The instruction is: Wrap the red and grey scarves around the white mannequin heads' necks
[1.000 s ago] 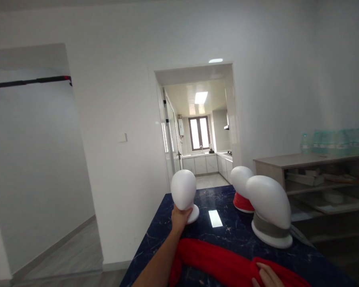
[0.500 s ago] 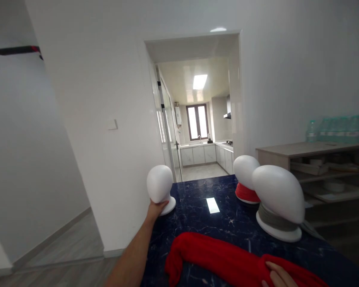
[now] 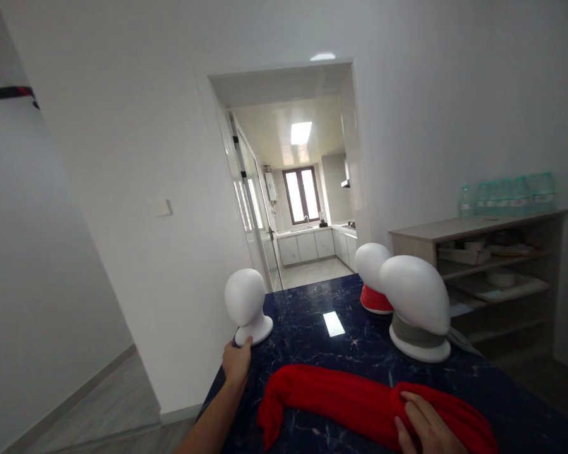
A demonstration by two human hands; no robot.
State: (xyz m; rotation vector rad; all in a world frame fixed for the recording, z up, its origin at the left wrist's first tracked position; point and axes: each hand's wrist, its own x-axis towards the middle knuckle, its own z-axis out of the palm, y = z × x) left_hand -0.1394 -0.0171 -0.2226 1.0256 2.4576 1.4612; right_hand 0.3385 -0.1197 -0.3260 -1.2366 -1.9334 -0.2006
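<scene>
A white mannequin head stands upright on its round base near the table's left edge. My left hand is at the near rim of that base, thumb on top and fingers partly hidden at the side. Across the front of the table lies a long red knitted scarf, loosely folded lengthwise. My right hand has its fingers curled onto the scarf's bunched right part. To the right, two more white mannequin heads stand close together: the farther one has red fabric round its neck, the nearer one grey fabric.
The dark blue marbled table reflects a ceiling light. Behind its right side stands a wooden shelf with several water bottles on top and trays inside. A doorway beyond the table leads into a kitchen.
My left hand has slid down from the neck of the left mannequin head to its base rim. My right hand stays on the scarf. The view has shifted slightly right.
</scene>
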